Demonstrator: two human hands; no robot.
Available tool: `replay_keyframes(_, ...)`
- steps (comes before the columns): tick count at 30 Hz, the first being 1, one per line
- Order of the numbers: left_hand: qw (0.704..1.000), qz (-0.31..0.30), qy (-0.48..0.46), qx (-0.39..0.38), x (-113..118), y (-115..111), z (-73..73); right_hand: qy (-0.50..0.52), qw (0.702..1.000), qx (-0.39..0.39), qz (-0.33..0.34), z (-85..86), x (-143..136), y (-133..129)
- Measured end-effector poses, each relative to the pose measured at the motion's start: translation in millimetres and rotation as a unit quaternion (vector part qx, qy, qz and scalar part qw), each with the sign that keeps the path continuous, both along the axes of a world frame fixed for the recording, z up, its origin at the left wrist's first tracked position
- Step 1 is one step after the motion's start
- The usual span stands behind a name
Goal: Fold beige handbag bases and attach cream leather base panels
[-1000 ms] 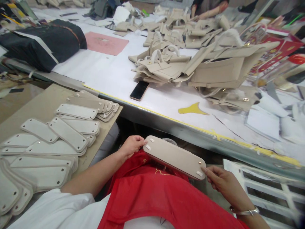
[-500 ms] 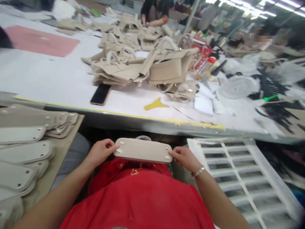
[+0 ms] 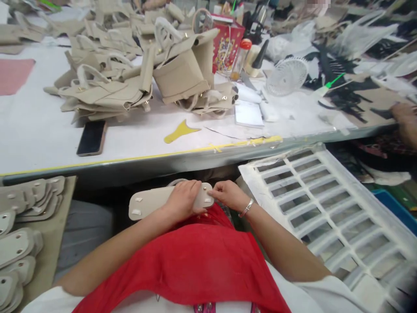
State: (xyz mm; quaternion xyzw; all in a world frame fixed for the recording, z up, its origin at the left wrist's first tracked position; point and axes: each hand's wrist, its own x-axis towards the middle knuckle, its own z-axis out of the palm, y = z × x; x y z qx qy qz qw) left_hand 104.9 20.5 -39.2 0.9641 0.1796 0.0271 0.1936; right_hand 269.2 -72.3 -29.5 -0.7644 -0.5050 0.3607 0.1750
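A beige handbag (image 3: 156, 198) lies across my lap with its long rounded base facing up. White tabs (image 3: 136, 212) show near its corners, and a small metal stud (image 3: 205, 188) is bare at the right end. My left hand (image 3: 184, 198) lies over the right half of the base, fingers wrapped on it and hiding part of it. At the right end my right hand (image 3: 228, 196) has its fingers closed in a pinch against the bag's edge, beside the stud. Whether anything small is between those fingertips is hidden. A red apron (image 3: 208, 256) is under the bag.
Stacked beige base panels (image 3: 16, 248) lie on a board at left. A white slatted rack (image 3: 312, 187) stands at right. On the table (image 3: 137, 143) are several beige bags (image 3: 107, 91), a phone (image 3: 92, 138), a yellow piece (image 3: 180, 131) and a small fan (image 3: 286, 76). Another person's hand (image 3: 405, 117) is far right.
My left hand has moved from the bag's left end to over its right half. My right hand stays at the right end. The view has turned right, bringing another person's hand into sight.
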Motion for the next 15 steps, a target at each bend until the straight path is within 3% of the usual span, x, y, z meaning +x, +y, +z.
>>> replay_keyframes(7,1.000,0.023,0.014,-0.001,3,-1,3.3,-0.049,0.998,0.037,0.024,3.2,3,-2)
replay_keyframes(15,0.998,0.014,0.058,-0.013,17,2,3.7,-0.039,0.998,0.031,0.037,-2.2,10,0)
